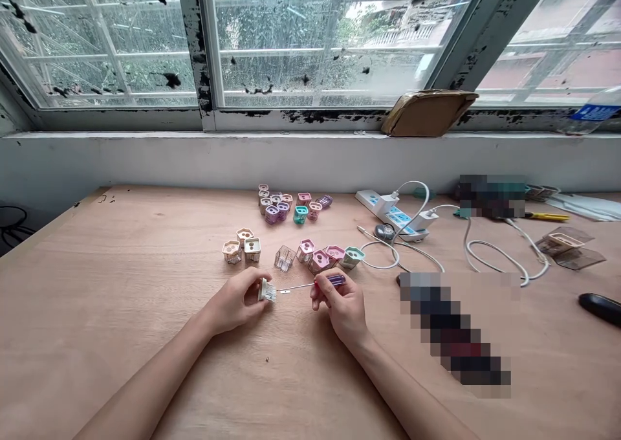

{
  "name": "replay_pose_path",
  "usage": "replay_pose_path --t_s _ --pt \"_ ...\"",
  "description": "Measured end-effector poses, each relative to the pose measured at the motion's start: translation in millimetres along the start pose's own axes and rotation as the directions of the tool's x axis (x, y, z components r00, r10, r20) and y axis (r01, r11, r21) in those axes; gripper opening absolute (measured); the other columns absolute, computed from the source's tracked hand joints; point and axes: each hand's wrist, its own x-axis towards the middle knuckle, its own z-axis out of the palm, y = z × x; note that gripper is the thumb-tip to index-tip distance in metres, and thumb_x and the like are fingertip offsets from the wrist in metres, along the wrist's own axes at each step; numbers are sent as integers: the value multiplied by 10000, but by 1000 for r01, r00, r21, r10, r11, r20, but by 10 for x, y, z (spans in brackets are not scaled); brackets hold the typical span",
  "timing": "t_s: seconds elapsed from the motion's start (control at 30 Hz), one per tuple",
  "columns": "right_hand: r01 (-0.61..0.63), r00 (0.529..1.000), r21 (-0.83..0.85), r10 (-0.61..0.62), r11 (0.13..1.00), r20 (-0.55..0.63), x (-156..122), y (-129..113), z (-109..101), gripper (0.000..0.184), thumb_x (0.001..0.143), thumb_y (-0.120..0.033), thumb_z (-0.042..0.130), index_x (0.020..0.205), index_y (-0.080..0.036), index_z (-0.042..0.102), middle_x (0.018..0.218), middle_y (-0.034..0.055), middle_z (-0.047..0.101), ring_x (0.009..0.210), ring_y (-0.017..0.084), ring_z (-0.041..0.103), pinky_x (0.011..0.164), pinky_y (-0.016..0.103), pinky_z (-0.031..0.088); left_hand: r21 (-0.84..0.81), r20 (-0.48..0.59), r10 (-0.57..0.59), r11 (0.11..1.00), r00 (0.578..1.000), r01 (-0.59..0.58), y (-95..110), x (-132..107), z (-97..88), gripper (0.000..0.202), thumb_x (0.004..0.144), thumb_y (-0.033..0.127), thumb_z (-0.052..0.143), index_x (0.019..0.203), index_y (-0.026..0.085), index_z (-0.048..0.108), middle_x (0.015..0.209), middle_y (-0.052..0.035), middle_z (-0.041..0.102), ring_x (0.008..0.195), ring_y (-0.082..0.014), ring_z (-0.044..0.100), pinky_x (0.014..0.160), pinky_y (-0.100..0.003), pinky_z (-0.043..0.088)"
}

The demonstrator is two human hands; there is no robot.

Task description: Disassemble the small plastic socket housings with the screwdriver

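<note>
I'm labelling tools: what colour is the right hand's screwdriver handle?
The screwdriver handle looks dark purple, seen in the head view.

The wooden tbl. (121, 310) bore, from its ctr., a back cluster of sml. cases (272, 214) at 12 o'clock, incl. purple, pink & teal; three cream cases (252, 250) at 10; a clear case (284, 259) at 11; pink cases (320, 261) & a green case (352, 257) at 1; a power strip (414, 235) w/ white cables (490, 246) at approx. 2; a yellow tool (548, 217) farther out; a black obj. (601, 308) at 3; a tiny bit (266, 360), unclear, at 7.
</note>
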Motion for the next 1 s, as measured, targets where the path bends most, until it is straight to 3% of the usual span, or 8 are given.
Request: replay_pose_path --t_s 0.1,0.27,0.73,1.0 --pt "51 998 -85 -47 995 52 -32 2 11 347 833 -475 800 756 -183 630 567 -10 630 431 106 561 419 202 463 15 7 -16 1000 1000 16 6 4 -1 324 858 170 657 1169 219 580 1035 -19 653 862 -149 621 789 -263 515" --pt "38 994 -158 -22 987 104 -48 -2 32 343 840 -484 786 773 -187 629 585 -7 629 447 110 562 429 208 452 23 22 -21 1000 1000 21 -16 -1 5 340 863 192 672 1187 231 577 1066 -19 658 907 -159 634 816 -268 505" --pt "-34 993 -213 56 977 100 -64 -16 60 394 783 -544 808 767 -196 624 588 0 622 458 136 554 433 240 454 76 39 31 997 999 -34 -46 9 -7 357 887 203 664 1242 205 619 1181 -76 697 1022 -209 665 898 -322 542" --pt "93 979 -343 -22 935 203 -59 -71 23 301 876 -475 721 796 -202 622 612 -22 541 488 121 482 442 231 382 35 35 -64 997 997 63 -29 19 -27 390 865 235 711 1245 223 627 1163 -43 732 1035 -209 699 939 -332 562"
